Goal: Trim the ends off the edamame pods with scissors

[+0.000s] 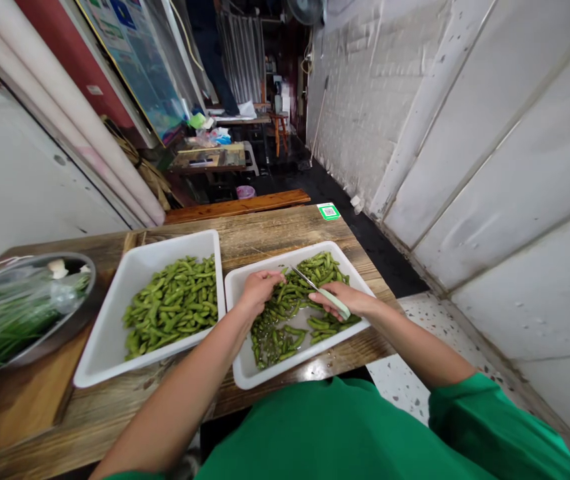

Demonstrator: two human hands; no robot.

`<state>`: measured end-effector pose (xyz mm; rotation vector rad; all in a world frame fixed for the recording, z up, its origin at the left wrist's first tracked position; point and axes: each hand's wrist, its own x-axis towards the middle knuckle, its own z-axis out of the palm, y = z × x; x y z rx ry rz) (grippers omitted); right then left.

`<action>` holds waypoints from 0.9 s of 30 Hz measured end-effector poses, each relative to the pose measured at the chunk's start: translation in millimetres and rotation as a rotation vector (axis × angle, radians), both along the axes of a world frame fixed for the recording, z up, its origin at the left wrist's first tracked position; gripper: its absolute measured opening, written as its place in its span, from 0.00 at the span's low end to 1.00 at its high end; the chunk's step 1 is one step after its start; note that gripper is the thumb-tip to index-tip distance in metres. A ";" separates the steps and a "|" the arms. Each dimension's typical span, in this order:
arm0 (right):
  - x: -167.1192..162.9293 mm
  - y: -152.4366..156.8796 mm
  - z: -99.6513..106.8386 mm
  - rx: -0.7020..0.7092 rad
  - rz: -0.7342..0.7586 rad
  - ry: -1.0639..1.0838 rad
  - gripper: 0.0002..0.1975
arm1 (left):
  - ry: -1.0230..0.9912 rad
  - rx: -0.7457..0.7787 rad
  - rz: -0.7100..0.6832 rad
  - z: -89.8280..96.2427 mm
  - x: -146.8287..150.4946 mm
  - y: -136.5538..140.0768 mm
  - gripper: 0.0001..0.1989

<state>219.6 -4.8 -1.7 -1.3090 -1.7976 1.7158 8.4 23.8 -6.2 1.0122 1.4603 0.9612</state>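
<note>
Over the tray point(289, 363), the left hand point(259, 288) pinches what looks like a pod point(283, 271), finger and thumb almost together; the right hand point(339, 293) curls around the scissors point(336, 304), whose long blades slant toward the pod, just left of their tip; I can't tell how wide the blades are

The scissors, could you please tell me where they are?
In the head view, the scissors are in the right hand, over the right tray of green pods, near the left hand.
</note>
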 end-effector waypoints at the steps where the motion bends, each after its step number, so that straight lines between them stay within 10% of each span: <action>1: -0.1 0.1 0.0 -0.004 0.007 -0.002 0.22 | -0.018 -0.007 -0.015 0.1 0.6 -0.4 0.11; 20: -2.6 -4.9 11.5 0.001 0.024 -0.088 0.21 | -0.183 -0.256 -0.316 -0.7 -6.3 -1.2 0.16; 27: -2.9 -1.7 3.8 -0.054 0.041 0.042 0.20 | -0.382 -0.168 -0.102 -0.8 -11.2 4.9 0.16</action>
